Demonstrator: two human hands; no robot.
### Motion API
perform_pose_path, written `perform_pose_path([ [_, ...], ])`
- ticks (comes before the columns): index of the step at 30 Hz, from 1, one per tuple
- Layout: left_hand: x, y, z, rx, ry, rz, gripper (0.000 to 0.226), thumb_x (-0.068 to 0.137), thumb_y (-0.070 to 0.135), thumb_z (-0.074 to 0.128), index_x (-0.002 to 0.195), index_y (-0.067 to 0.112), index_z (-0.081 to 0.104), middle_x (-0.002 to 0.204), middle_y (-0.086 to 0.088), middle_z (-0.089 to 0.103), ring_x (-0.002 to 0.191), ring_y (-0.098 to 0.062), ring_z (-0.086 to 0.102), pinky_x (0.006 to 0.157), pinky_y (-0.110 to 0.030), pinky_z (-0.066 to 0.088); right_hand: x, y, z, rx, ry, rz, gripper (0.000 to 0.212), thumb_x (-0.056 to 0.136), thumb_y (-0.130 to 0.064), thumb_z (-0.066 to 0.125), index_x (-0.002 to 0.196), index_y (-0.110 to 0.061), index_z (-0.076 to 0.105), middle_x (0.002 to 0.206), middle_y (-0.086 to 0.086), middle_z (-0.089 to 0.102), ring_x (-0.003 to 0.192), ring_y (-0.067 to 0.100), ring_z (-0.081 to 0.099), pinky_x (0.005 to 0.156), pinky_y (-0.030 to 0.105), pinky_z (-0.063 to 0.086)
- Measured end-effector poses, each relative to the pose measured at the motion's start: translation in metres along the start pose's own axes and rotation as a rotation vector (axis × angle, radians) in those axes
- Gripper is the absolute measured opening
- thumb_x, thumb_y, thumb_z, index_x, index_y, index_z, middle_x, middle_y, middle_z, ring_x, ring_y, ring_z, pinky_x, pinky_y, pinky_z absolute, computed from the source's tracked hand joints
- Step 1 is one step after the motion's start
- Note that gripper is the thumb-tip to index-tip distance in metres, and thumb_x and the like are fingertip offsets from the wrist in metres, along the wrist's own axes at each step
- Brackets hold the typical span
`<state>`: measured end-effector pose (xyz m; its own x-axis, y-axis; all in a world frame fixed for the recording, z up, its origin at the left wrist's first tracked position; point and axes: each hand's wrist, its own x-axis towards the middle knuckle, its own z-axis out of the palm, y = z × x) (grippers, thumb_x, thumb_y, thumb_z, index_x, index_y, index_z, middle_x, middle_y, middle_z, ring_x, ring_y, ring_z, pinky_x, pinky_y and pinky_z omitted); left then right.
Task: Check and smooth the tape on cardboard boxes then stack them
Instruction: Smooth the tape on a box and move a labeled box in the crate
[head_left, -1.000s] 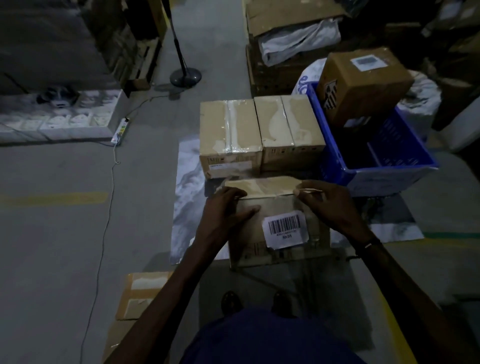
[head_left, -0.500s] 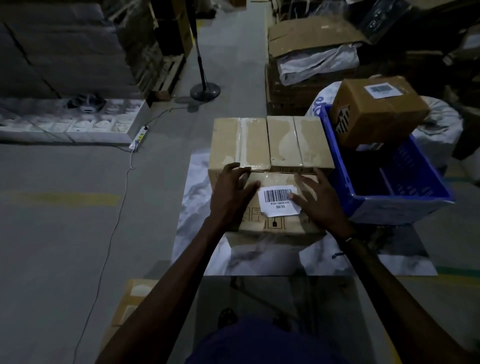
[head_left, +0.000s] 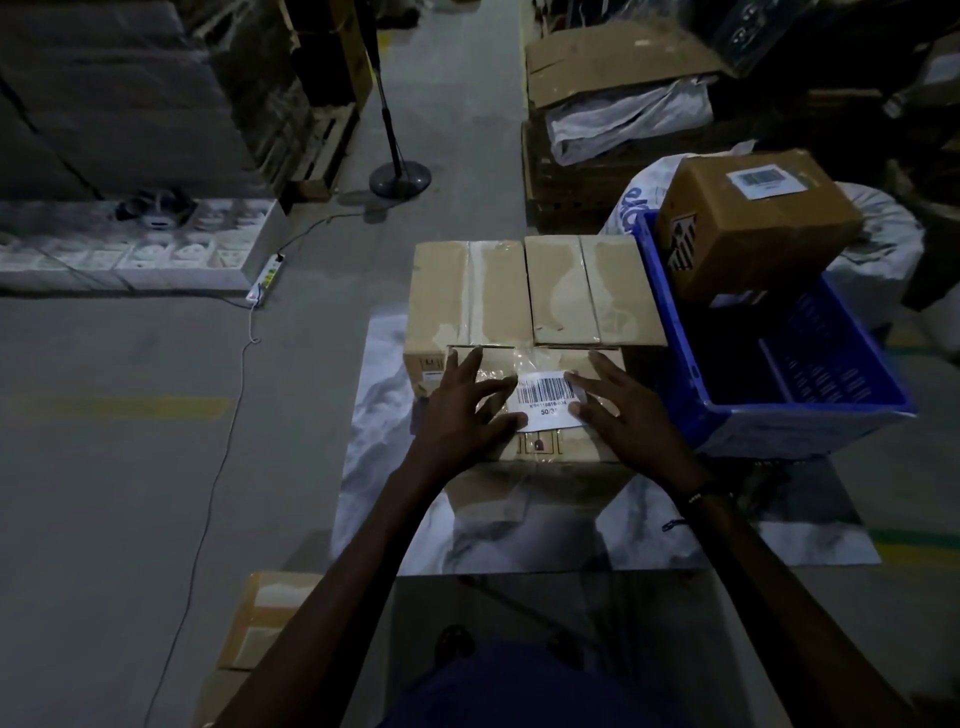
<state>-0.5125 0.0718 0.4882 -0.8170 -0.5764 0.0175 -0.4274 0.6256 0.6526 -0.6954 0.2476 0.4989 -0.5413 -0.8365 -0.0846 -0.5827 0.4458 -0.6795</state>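
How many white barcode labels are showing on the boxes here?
2. One white barcode label lies on the brown cardboard box under both hands; the other barcode label tops the darker cardboard box leaning in the blue plastic crate. Others may be hidden.

A dim warehouse: stacked cartons (head_left: 130, 98) on wooden pallets (head_left: 322, 150), a blue crate (head_left: 779, 415), and bare concrete floor (head_left: 130, 467).

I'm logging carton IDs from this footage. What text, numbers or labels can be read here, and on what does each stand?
"50/3", cut off by the right hand: white barcode label on the box under both hands.
Code line under those bars: too blurred to read surely.
Label on the brown box in the blue crate: too small to read.
Blue letters on the white sack: partly hidden, unreadable.
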Motion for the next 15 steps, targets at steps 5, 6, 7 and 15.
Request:
perform_pose_path([
  [5,0.003,0.011,-0.010,0.079,-0.090,-0.015,0.059,0.087,0.052,0.074,0.140,0.031,0.061,0.169,-0.009,0.018,0.156,-0.037,0.001,0.120,-0.059,0.020,-0.002,-0.005,-0.003,0.005,-0.035,0.038,0.046,0.101,-0.039,0.060,0.146,-0.033,0.052,0.169,-0.003,0.020,0.154,0.018,0.021,0.114,0.029,0.024],
  [6,0.003,0.016,-0.012,0.132,-0.107,-0.015,0.059,0.088,0.052,0.072,0.142,0.032,0.059,0.169,-0.010,0.018,0.156,-0.038,0.003,0.119,-0.061,0.020,-0.002,-0.008,-0.003,-0.029,-0.035,0.055,0.046,0.101,-0.039,0.059,0.146,-0.034,0.052,0.169,-0.003,0.021,0.155,0.021,0.019,0.117,0.034,0.023],
  [7,0.002,0.022,-0.013,0.186,-0.125,-0.017,0.058,0.090,0.052,0.069,0.144,0.032,0.057,0.168,-0.010,0.018,0.156,-0.038,0.006,0.120,-0.063,0.020,-0.002,-0.012,-0.004,-0.091,-0.027,0.065,0.046,0.101,-0.038,0.060,0.146,-0.034,0.051,0.168,-0.002,0.022,0.155,0.024,0.015,0.120,0.039,0.021],
  [15,-0.001,0.049,0.000,0.359,-0.094,-0.010,0.046,0.092,0.026,0.070,0.136,0.018,0.059,0.153,-0.014,0.041,0.142,-0.037,0.034,0.107,-0.054,0.043,-0.010,-0.045,0.013,-0.306,0.008,-0.050,0.038,0.101,-0.015,0.056,0.137,-0.023,0.063,0.155,0.008,0.047,0.143,0.025,0.041,0.116,0.034,0.032],
])
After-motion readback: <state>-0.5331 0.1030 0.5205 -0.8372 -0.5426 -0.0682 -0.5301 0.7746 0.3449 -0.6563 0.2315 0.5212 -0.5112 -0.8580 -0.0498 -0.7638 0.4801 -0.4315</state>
